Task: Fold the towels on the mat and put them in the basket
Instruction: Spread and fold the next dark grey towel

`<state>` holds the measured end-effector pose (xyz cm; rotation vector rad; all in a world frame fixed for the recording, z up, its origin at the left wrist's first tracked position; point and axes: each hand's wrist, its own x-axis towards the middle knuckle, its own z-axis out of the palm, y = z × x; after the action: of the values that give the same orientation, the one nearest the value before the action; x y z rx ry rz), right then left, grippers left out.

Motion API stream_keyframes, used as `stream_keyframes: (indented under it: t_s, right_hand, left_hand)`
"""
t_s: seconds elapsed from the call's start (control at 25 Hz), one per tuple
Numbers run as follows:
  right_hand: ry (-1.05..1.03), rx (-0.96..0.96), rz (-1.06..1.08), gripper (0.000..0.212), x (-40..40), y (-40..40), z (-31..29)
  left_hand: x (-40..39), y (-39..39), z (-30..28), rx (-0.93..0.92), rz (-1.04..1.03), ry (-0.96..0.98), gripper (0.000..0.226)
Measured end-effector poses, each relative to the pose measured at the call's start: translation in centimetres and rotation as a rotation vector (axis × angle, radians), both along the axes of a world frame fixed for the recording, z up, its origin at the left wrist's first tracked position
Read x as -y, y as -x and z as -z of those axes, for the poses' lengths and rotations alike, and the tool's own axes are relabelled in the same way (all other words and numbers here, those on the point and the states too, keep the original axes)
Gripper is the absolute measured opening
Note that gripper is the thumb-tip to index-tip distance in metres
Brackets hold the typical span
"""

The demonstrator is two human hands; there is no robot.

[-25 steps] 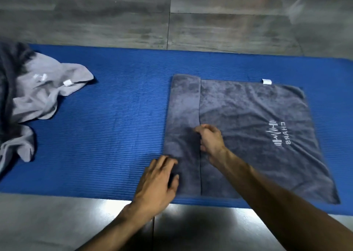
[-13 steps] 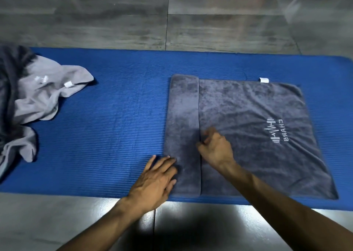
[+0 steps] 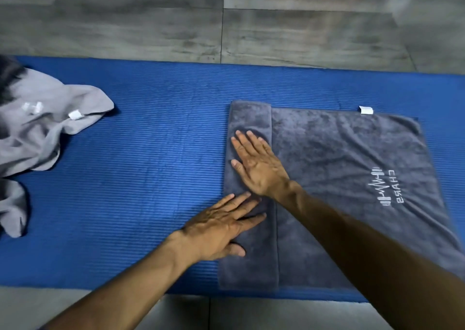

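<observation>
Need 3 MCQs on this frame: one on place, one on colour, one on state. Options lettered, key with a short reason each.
1. Where do both hands rest?
A. on the folded strip along the dark towel's left edge
B. on the pale towel
C. on the bare floor

2. What colour is the mat?
A. green
B. blue
C. red

3. How are the hands?
A. clenched in fists
B. pinching a corner
C. flat, palms down

Key:
1 A: the left hand and right hand lie on the strip of the dark towel.
2 B: the mat is blue.
3 C: fingers are spread, pressing the cloth; the pale towel lies crumpled, untouched.
</observation>
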<state>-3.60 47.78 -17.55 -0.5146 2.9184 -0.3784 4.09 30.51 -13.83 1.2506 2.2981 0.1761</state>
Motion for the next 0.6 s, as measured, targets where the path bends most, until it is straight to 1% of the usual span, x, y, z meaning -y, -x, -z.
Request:
stream_keyframes:
  t_s: [0.12,0.28,0.44,0.52,0.6]
  right_hand:
    - [-0.006,-0.031,0.004,0.074,-0.3,3.2,0.5]
    - [-0.034,-0.083,0.031,0.073,0.0,6.1,1.4]
    - [-0.052,-0.085,0.082,0.079,0.2,7.6,1.6]
    - [-0.061,-0.084,0.087,0.083,0.2,7.9,1.6]
    - [-0.066,-0.105,0.123,0.087,0.6,7.7,1.0]
  left_hand:
    - [0.4,0.2,0.6,0.000,0.015,-0.046,0.085]
    - [0.4,0.6,0.8,0.040,0.033,-0.032,0.085]
    - [0.8,0.5,1.3,0.055,0.018,-0.085,0.082]
    - [0.9,0.3,1.5,0.100,-0.022,-0.101,0.081]
    - [1.0,0.1,1.3,0.158,-0.079,-0.155,0.081]
